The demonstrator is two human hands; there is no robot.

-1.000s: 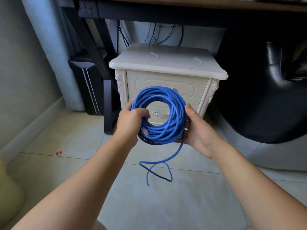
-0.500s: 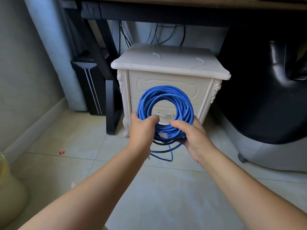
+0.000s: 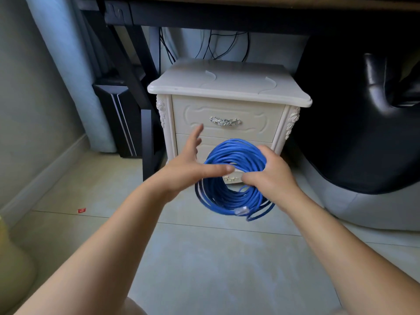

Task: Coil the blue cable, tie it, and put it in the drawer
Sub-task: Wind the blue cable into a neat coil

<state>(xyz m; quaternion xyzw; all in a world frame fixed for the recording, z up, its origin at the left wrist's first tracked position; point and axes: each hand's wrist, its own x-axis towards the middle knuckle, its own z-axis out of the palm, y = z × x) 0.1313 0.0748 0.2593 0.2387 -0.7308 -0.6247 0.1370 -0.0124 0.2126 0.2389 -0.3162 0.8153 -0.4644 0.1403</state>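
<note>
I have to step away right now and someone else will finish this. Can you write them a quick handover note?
Left hand: open, fingers straight, reaching toward the handle of the top drawer, just short of it.
Right hand: grips the right side of the blue cable coil, held up in front of the nightstand.
Done: cable is coiled; its clear plug hangs at the bottom.
Left: no tie shows and a few loops sag loose, so check and tie it. The top drawer is shut: open it and put the coil in.
</note>
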